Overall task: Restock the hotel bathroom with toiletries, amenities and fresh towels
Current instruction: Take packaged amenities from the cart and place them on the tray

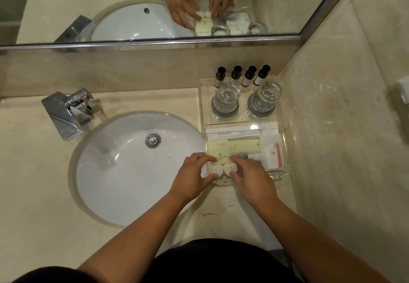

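A clear acrylic amenity tray (284, 150) sits on the marble counter right of the sink. At its front edge lie two small round white soaps. My left hand (193, 178) pinches the left soap (217, 170) between thumb and fingers. My right hand (250, 177) pinches the right soap (230, 169). Behind them in the tray lie yellow packets (218, 149), a yellow tube box (244, 145) and white sachets (273, 156). Further back stand two upturned glasses (226, 98) on grey coasters and several small dark bottles (242, 76).
The white oval basin (124, 167) with its metal drain lies left of the tray, and a chrome faucet (66, 114) stands at its back left. A mirror (132, 6) runs along the back wall. A marble wall (345, 128) closes the right side.
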`<state>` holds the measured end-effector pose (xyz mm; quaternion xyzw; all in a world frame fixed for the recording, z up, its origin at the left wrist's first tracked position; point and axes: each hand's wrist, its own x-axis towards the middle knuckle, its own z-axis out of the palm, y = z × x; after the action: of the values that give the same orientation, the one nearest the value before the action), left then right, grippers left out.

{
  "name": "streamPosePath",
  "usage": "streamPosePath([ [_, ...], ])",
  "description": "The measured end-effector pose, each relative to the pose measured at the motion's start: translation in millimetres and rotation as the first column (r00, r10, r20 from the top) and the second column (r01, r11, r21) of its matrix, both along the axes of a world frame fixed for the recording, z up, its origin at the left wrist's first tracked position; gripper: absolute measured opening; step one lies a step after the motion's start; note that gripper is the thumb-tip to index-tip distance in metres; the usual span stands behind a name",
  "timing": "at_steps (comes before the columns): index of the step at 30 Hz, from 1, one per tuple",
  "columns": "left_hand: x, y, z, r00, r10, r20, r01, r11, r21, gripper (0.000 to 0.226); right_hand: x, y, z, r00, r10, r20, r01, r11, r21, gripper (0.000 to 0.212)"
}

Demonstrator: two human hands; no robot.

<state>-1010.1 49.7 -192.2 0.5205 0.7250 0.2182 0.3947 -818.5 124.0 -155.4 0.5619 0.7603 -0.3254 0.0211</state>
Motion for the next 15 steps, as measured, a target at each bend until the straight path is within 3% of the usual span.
streamPosePath([
  [4,0.0,-11.5,6.4,0.998,0.05,0.045,-0.051,0.999,0.016,0.054,21.7,-11.3,6.5,0.959,-0.243,-0.143,0.244,0.97,-0.011,0.046],
  [9,6.9,-27.2,11.3,0.966,0.151,0.212,-0.132,0.986,-0.101,0.07,62.2,-27.2,4.4,0.724,-0.666,-0.179,0.623,0.744,-0.243,0.053],
  [12,13.9,-28.1,16.1,0.897,0.231,0.378,-0.179,0.969,-0.168,0.074,71.1,-29.3,4.6,0.563,-0.797,-0.218,0.703,0.6,-0.382,0.071],
  [15,18.0,-25.2,16.5,0.842,0.308,0.443,-0.233,0.948,-0.217,0.072,71.1,-25.2,6.1,0.42,-0.855,-0.304,0.656,0.517,-0.55,0.078],
])
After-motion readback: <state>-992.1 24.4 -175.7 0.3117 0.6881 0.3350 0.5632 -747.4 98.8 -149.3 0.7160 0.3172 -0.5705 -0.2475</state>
